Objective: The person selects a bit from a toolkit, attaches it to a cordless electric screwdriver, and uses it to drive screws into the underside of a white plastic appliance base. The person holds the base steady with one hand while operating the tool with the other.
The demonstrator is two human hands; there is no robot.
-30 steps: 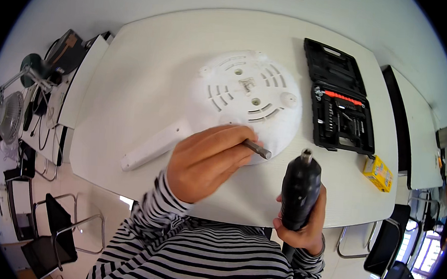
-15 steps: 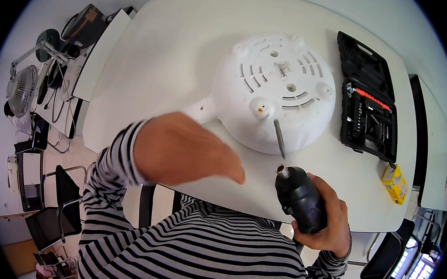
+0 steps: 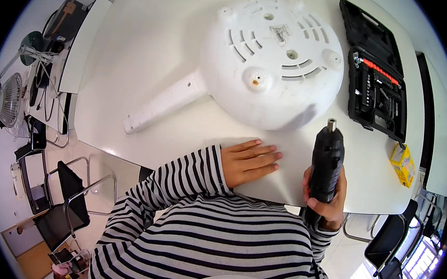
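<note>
A black cordless screwdriver [image 3: 328,157] stands nearly upright in my right hand [image 3: 329,199], whose fingers are wrapped round its grip. Its short metal chuck [image 3: 332,125] points toward the far side of the table, with no long bit showing in it. My left hand [image 3: 250,163] lies flat on the table by the near edge, fingers stretched and holding nothing. Beyond both hands, a white round appliance [image 3: 273,101] lies underside up, with vent slots, several rounded feet and screw recesses. From it a long white handle [image 3: 166,103] extends to the near left. Neither hand touches it.
An open black tool case [image 3: 377,93] with bits, sockets and a red flexible shaft lies at the right. Near it stands a small yellow box [image 3: 402,165]. Black chairs [image 3: 66,206] flank the white table [image 3: 120,54]; a fan [image 3: 9,99] is at far left.
My left hand has come down flat onto the table. The screwdriver has moved right and now points away; the thin metal rod seen by its tip is out of sight. The view has shifted.
</note>
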